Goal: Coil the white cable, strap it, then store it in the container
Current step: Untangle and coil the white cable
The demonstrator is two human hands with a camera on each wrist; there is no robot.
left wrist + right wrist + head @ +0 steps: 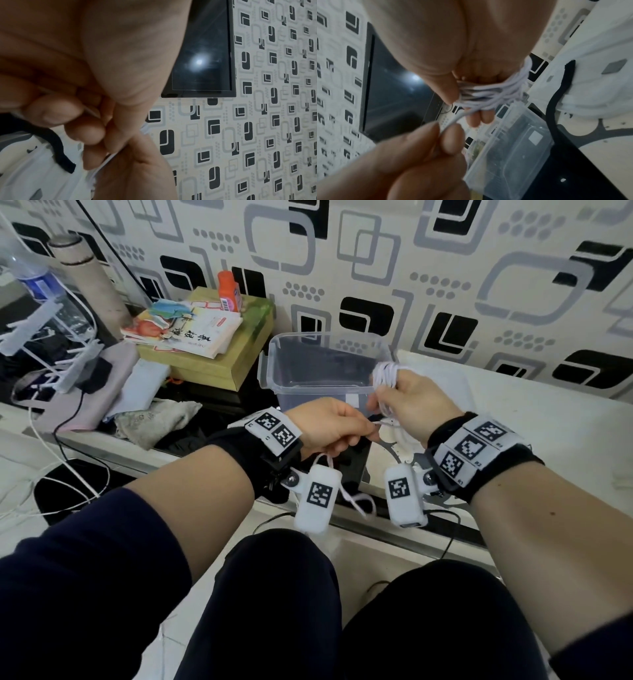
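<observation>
Nearest the head camera, two dark-trousered knees sit under both forearms. The right hand has the white cable wound in several turns around its fingers, thumb pressed against the loops. The left hand, just beside it, pinches the cable's free end between thumb and fingertip. Directly behind the wound hand stands the clear container, open-topped. A black strap lies on the white surface right of the grip. Left of the container, books rest on a box.
</observation>
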